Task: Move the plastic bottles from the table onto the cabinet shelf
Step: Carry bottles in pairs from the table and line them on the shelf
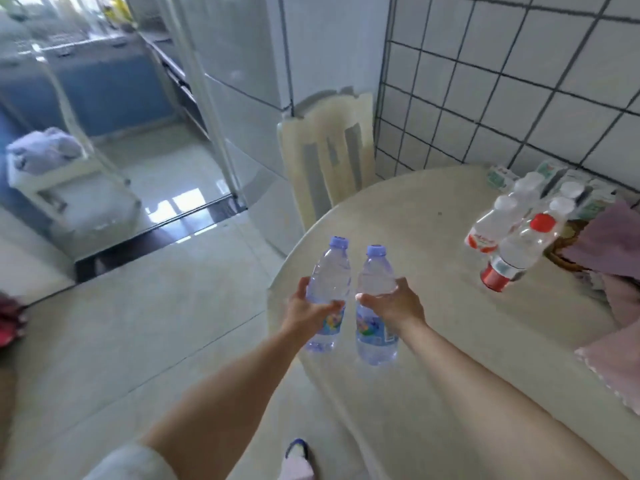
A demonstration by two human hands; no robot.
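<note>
Tiled kitchen corner, round table: two bottles in hand, more waiting.

Both hands are closed around blue-capped plastic bottles held upright just over the near edge of the round table (433, 209): the left hand (311, 311) wraps the left bottle (329, 271) at its waist, and the right hand (394, 304) wraps the right bottle (375, 275) likewise. Caps stand above each grip, labels and bases hang below. Thin, clear walls look easy to crush, so a firm but light squeeze at mid-body seems best, keeping the two bottles apart while carrying. Beyond the right hand, the remaining bottles (519, 233) cluster near the tiled wall (519, 81). No cabinet shelf is identifiable, so I judge turning to find it comes next.
</note>
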